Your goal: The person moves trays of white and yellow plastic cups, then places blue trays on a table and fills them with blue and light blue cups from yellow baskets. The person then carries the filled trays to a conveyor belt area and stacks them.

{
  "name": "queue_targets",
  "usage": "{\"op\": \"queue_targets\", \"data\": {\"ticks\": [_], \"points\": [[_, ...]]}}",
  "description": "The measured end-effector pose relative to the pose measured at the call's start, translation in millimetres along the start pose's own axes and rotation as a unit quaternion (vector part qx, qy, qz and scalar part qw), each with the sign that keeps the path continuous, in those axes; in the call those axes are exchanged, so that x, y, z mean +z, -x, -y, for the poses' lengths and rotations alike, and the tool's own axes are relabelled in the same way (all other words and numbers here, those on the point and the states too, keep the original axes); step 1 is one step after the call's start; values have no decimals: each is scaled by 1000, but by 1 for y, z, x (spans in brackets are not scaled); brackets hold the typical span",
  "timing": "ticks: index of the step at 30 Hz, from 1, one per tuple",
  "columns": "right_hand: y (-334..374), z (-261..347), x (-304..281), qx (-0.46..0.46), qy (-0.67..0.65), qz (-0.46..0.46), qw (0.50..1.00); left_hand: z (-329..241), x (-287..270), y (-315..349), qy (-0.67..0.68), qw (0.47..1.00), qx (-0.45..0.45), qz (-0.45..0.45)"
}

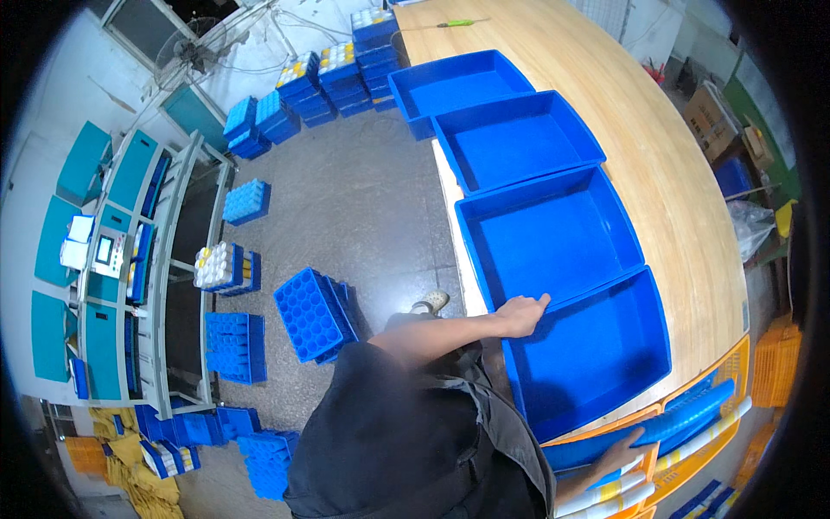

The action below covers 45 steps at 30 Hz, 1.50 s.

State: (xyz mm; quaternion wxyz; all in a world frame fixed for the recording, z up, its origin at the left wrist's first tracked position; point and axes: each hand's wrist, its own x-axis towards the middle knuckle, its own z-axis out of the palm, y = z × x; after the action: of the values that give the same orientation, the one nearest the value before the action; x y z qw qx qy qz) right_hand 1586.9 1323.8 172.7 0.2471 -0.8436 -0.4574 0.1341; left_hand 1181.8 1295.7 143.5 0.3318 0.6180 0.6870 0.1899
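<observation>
On the pale wooden table stand several shallow blue trays in a row. My left hand (521, 317) is closed at the shared rim between the nearest blue tray (596, 355) and the blue tray behind it (553, 238). At the lower right, my right hand (618, 454) reaches into an orange crate (731, 368). Its fingers curl against a long blue ribbed stack (579, 451), with part of the hand hidden by the crate's contents. White and yellow tube-shaped stacks (605, 495) lie beside it.
The wooden tabletop (640, 121) extends to the right of the trays. On the floor at my left stand blue compartment crates (316, 316), one filled with white cylinders (220, 266). Teal machines (104, 294) line the left wall. More filled crates (337, 73) are stacked at the back.
</observation>
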Motion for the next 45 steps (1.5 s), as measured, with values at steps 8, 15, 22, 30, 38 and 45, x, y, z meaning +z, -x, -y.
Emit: {"op": "queue_targets", "data": {"ticks": [8,15,22,30,38,45], "points": [[36,-16,62,-42,169,7,985,19,-29,18,-49,997,-44,37],[29,-13,34,-80,84,42,992,-4,-40,-6,62,976,111,-177],[77,68,-57,-226,-109,130,959,-128,-41,-156,316,939,113,-69],[136,218,-95,-144,-374,406,821,-113,-84,-241,640,747,-24,179],[124,238,-21,-237,-512,288,773,-102,-96,-145,583,784,-40,209],[52,188,76,175,-820,275,470,-167,-65,-42,641,654,-224,335]]}}
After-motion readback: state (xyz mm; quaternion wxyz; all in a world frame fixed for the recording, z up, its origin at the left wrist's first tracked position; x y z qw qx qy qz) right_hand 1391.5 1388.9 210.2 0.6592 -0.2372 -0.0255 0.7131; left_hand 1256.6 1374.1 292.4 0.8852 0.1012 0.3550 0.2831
